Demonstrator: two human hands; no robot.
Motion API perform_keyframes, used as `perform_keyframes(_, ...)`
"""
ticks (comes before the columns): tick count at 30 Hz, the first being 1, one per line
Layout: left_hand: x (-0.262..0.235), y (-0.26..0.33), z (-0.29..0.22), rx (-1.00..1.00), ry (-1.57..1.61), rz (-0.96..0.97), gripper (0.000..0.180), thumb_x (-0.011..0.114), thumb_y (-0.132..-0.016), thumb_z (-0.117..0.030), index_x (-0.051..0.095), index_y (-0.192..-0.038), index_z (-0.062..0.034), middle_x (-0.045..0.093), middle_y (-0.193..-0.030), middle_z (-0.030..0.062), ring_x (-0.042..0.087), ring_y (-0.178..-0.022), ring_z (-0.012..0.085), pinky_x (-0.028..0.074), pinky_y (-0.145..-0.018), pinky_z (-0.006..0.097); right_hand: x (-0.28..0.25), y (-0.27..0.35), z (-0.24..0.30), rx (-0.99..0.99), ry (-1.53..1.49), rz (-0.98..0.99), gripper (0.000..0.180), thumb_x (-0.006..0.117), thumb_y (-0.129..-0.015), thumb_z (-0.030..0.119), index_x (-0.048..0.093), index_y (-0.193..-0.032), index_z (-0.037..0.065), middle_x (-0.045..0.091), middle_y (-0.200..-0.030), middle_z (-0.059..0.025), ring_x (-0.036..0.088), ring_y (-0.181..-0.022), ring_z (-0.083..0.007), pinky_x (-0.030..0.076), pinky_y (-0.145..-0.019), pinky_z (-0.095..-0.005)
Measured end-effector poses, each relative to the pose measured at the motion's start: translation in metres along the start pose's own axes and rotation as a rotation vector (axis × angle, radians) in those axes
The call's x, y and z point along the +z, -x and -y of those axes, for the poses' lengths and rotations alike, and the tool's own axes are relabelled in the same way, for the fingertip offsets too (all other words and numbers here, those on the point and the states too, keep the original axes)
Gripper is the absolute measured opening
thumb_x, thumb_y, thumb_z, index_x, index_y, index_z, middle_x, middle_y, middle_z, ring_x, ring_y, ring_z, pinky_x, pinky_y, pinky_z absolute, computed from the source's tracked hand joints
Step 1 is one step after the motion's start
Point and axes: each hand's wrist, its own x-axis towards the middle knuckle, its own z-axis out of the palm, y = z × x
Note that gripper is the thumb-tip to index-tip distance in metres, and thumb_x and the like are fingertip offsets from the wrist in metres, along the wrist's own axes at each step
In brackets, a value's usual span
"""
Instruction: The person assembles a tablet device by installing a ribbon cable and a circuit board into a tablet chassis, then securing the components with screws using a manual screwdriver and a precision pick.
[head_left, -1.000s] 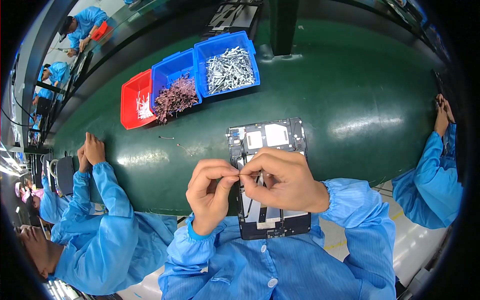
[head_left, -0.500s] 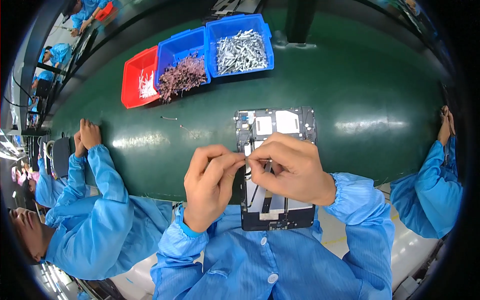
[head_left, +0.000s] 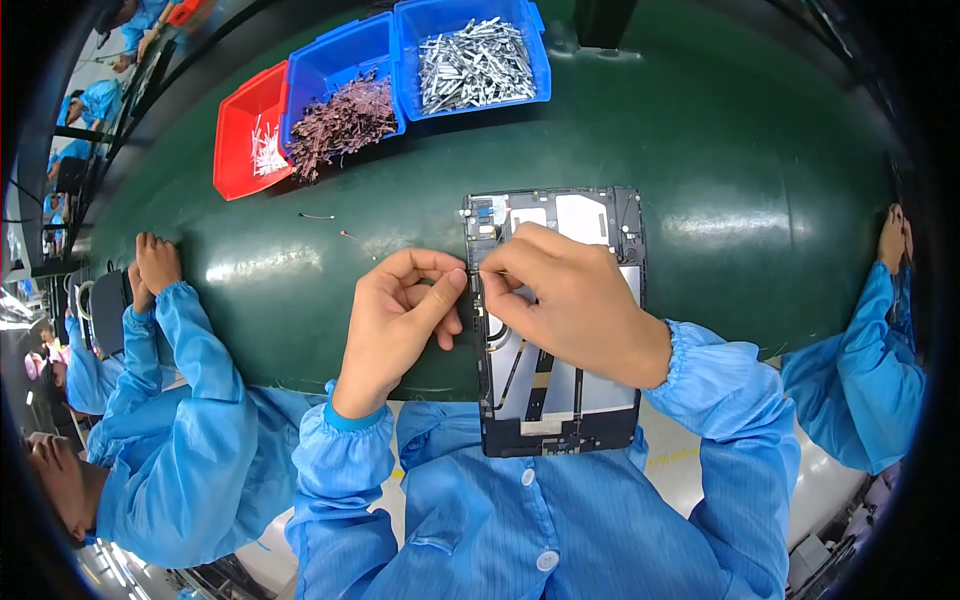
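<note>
An opened tablet body [head_left: 560, 385], with its dark frame, pale inner panel and thin black cables showing, lies in front of me and overhangs the near table edge. At its upper left edge my left hand [head_left: 398, 315] is closed, thumb and forefinger pinched at the rim, the other fingers curled. My right hand [head_left: 565, 300] reaches over the tablet, its fingertips pinched at the same edge, almost meeting the left ones. Whatever sits between the fingertips is too small and covered to name. Part of the tablet's upper half is hidden under my right hand.
Beyond the tablet stand a red bin [head_left: 232, 150] of white strips, a blue bin [head_left: 305, 75] of thin brownish-pink cables and another blue bin [head_left: 405, 85] of silvery pieces. Two short wires [head_left: 317, 216] lie on the green table [head_left: 730, 170]. Co-workers in blue sit left and right.
Both hands have shifted up and left to the tablet's edge. The thin piece seen between my fingers earlier is now hidden. The whole view has shifted slightly.
</note>
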Motion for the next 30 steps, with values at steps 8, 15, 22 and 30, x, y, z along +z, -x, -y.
perform_keyframes(8, -0.0007, -0.0029, -0.0047, -0.033, -0.022, 0.011, 0.013, 0.066, -0.094, -0.008, 0.062, -0.097, 0.0041, 0.063, -0.069, 0.0039, 0.059, -0.054, 0.008, 0.046, -0.047, 0.021, 0.0018, -0.0002, -0.0013, -0.064, 0.103, -0.007, 0.011, 0.067, -0.082, 0.011, 0.057, -0.081, 0.006, 0.053, -0.078, -0.0058, 0.061, -0.058, -0.0248, 0.051, -0.049, -0.0366)
perform_keyframes(15, -0.0013, -0.0046, -0.0061, -0.045, -0.054, 0.011, 0.012, 0.066, -0.093, -0.007, 0.062, -0.097, 0.004, 0.063, -0.069, 0.0037, 0.059, -0.055, 0.0072, 0.046, -0.047, 0.02, -0.0003, -0.0011, -0.0004, -0.019, 0.093, 0.019, 0.011, 0.072, -0.078, 0.006, 0.065, -0.086, 0.005, 0.056, -0.077, -0.006, 0.061, -0.059, -0.0221, 0.049, -0.051, -0.033)
perform_keyframes(22, 0.0005, -0.0037, -0.0055, 0.004, -0.09, 0.008, 0.011, 0.066, -0.093, -0.005, 0.062, -0.098, 0.0041, 0.064, -0.07, 0.0039, 0.059, -0.056, 0.0071, 0.046, -0.048, 0.02, -0.0013, -0.0012, -0.0032, -0.121, 0.165, 0.01, 0.011, 0.066, -0.079, 0.011, 0.056, -0.077, 0.005, 0.05, -0.075, -0.0038, 0.059, -0.06, -0.0183, 0.049, -0.045, -0.0324)
perform_keyframes(30, 0.0046, -0.0016, -0.0045, 0.041, -0.095, -0.008, 0.01, 0.064, -0.094, -0.004, 0.058, -0.097, 0.0037, 0.064, -0.071, 0.0051, 0.06, -0.057, 0.008, 0.048, -0.049, 0.02, -0.0021, -0.0004, -0.0027, -0.017, 0.064, 0.031, 0.01, 0.071, -0.08, 0.007, 0.064, -0.087, 0.005, 0.055, -0.077, -0.0066, 0.06, -0.061, -0.0248, 0.049, -0.051, -0.0354)
